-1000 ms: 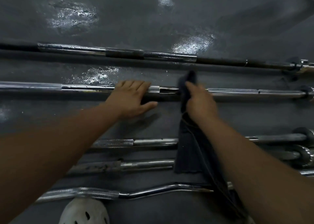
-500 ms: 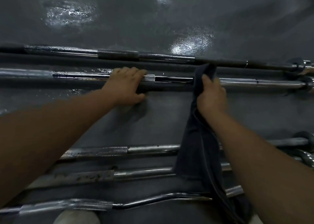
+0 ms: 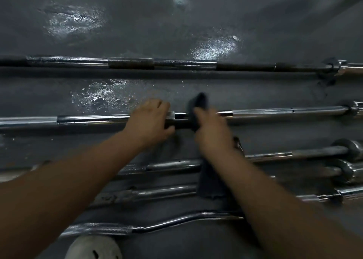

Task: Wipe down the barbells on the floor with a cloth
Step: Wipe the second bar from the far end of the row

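Note:
Several chrome barbells lie side by side on a dark grey floor. My left hand (image 3: 150,119) lies over the second barbell (image 3: 275,112) near its middle, fingers bent over the bar. Just to its right, my right hand (image 3: 212,129) holds a dark cloth (image 3: 198,103) wrapped against the same bar. The rest of the cloth hangs down under my right forearm, covering parts of the two straight bars nearer to me. My right hand is blurred.
Another long barbell (image 3: 129,63) lies farther away. Nearer me are two straight bars (image 3: 169,165) (image 3: 163,194) and a curl bar (image 3: 176,222). Collared bar ends (image 3: 347,148) cluster at the right. A white perforated shoe (image 3: 94,248) shows at the bottom edge. The floor has shiny wet-looking patches.
My right hand with the cloth has slid left along the second barbell, closer to my left hand. The left hand has stayed on the bar. The view has shifted.

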Demonstrator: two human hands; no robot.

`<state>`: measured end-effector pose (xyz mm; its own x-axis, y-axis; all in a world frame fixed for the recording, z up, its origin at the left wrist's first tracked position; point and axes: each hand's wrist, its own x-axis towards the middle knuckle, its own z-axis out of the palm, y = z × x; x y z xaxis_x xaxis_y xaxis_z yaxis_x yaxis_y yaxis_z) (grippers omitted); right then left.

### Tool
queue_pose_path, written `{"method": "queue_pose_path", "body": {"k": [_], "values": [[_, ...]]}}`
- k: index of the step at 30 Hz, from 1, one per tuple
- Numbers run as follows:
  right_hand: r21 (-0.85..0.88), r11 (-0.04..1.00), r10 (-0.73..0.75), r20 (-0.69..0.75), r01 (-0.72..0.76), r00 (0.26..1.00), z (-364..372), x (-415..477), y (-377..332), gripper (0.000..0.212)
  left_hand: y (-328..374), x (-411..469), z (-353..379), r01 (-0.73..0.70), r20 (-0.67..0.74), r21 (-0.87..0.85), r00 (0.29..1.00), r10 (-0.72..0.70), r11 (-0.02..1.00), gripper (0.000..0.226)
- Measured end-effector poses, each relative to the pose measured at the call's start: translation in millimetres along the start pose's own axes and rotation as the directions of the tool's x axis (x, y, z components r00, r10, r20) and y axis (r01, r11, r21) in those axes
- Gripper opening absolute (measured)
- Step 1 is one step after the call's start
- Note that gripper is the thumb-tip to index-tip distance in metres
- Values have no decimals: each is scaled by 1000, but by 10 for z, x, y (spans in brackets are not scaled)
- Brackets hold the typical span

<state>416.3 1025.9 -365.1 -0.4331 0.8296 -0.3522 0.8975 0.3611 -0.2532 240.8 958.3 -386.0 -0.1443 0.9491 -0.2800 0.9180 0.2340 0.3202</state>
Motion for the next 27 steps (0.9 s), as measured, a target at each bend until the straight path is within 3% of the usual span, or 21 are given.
{"method": "queue_pose_path", "body": {"k": [2, 4, 6, 9, 11, 14, 16, 19, 21, 23, 27], "values": [[19, 985, -172, 77, 171, 982, 89, -168, -233, 63, 49, -123, 69, -49, 82, 37, 996, 46, 998, 61], [-21, 985, -166, 85, 169, 982, 10, -176, -20, 64, 25, -293, 61, -99, 118, 6, 988, 98, 995, 65], [-52, 999, 11, 41, -8, 999, -115, -153, 456, 61, -9, -471, 54, -138, 104, -51, 984, 143, 989, 65], [-18, 966, 255, -68, -257, 965, -202, -285, 755, 50, 93, -737, 165, -171, 32, -15, 985, 171, 985, 75], [-48, 983, 178, -38, -179, 983, -71, -395, 440, 43, 260, -899, 280, -146, 51, 34, 988, 144, 989, 83], [-122, 987, -108, -3, 107, 994, 115, -562, -14, 46, 370, -1051, 406, -132, 80, 105, 989, 124, 986, 94], [-140, 978, -155, 15, 155, 988, 94, -512, 136, 53, 290, -1086, 459, -179, 87, 156, 982, 167, 971, 97], [-70, 992, 100, -52, -104, 994, -61, -321, 686, 50, 135, -1037, 477, -249, 87, 181, 968, 236, 951, 99], [-31, 960, 274, -99, -279, 957, -113, -273, 741, 44, 66, -975, 463, -265, 99, 174, 963, 251, 948, 99], [-48, 976, 212, -38, -214, 976, -42, -273, 380, 46, 18, -886, 460, -273, 108, 163, 960, 258, 948, 99], [-4, 989, -149, 107, 150, 983, 105, -302, -333, 55, -94, -548, 297, -234, 108, 134, 969, 220, 963, 101]]}}
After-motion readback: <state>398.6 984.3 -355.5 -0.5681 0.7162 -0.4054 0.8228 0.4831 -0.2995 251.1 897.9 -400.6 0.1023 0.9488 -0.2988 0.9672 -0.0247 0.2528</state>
